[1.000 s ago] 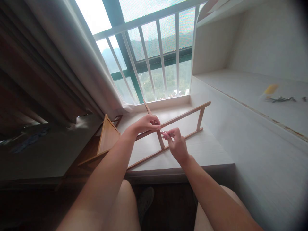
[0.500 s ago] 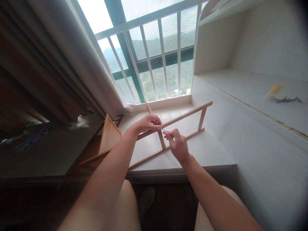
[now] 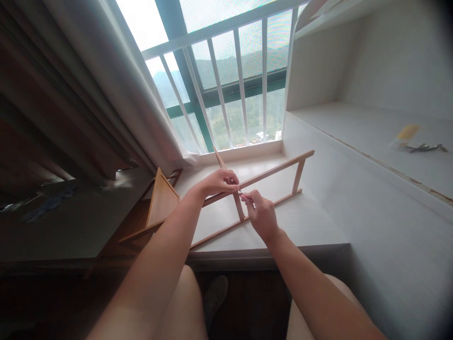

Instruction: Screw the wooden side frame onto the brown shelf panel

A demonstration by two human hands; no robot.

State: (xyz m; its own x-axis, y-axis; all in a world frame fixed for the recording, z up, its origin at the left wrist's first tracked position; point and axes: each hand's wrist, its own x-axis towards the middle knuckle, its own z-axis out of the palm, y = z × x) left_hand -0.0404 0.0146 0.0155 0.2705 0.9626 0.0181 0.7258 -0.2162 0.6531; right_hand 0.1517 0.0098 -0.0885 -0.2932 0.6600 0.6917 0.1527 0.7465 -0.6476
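A light wooden frame of two long rails joined by short rungs lies slanted across the white ledge under the window. My left hand is closed around the upper rail where the middle rung meets it. My right hand is just right of that joint, pinching a small thin metal tool whose tip points at the joint. The two hands nearly touch.
A wooden panel of the same furniture hangs off the ledge's left end. A pale curtain falls at the left, a barred window behind. Loose metal parts and a yellow piece lie on the upper shelf at right. My knees are below the ledge.
My right hand has crept a little up and left toward the joint. The left hand and the frame have stayed put; the view has drifted slightly.
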